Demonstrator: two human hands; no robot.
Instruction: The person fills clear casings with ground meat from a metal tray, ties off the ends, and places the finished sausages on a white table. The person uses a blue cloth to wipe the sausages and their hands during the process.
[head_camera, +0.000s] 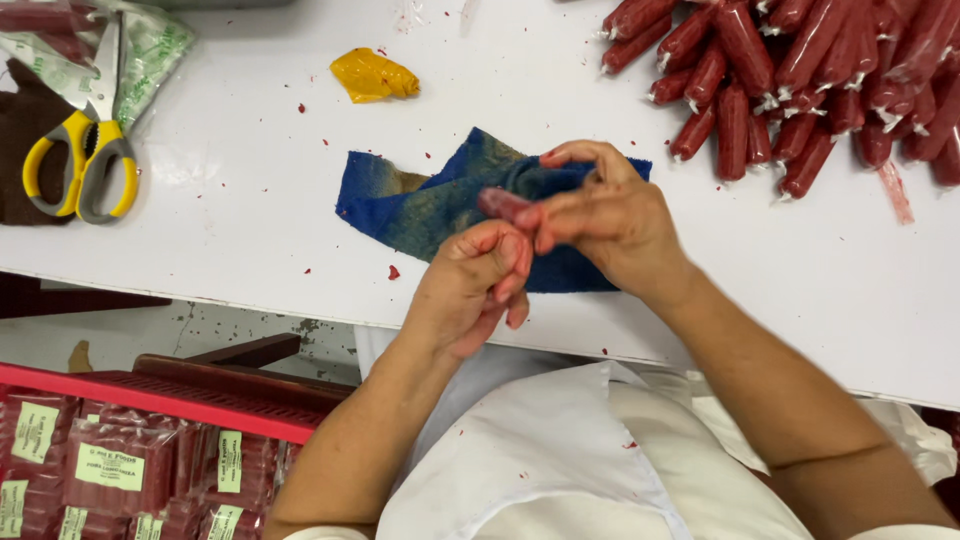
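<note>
Both hands meet over a crumpled blue cloth (430, 205) on the white table (250, 240). My right hand (610, 220) pinches a small dark red stick (500, 203) of paste-like candy between thumb and fingers. My left hand (475, 285) is curled just below it, its fingertips touching the stick's near end. A big pile of similar red sticks in clear wrap (800, 80) lies at the far right of the table.
Yellow-handled scissors (85, 160) rest on a plastic bag at the far left. A crumpled yellow piece (373, 75) lies behind the cloth. Below the table edge at left, a red crate (150, 400) holds labelled packs of red sticks. Red crumbs dot the table.
</note>
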